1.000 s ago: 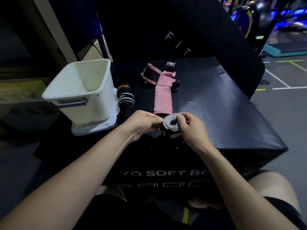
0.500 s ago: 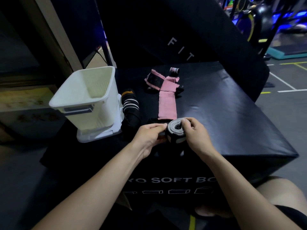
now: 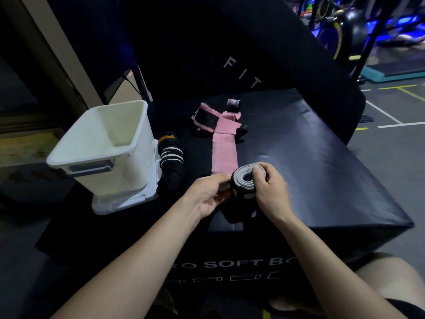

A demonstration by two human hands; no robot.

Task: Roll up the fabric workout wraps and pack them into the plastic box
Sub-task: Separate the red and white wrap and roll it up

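A grey and black wrap [image 3: 244,183], wound into a thick roll, stands on end near the front of the black soft box [image 3: 322,171]. My right hand [image 3: 270,189] grips the roll from the right, fingers over its top. My left hand [image 3: 210,193] pinches its left side, palm turned up. A loose black tail of the wrap hangs below the roll. Behind it a pink wrap [image 3: 224,155] lies unrolled, with a black patch at its far end. A black wrap with white stripes [image 3: 171,157] lies next to the white plastic box [image 3: 103,148], which looks empty.
The white box stands on its white lid [image 3: 128,201] at the soft box's left edge. A small rolled item [image 3: 234,102] sits behind the pink wrap. A dark padded panel marked FIT rises at the back. Gym floor and machines lie to the right.
The camera has shifted a little. Both hands have stayed on the roll, and my left hand has turned palm up against its side.
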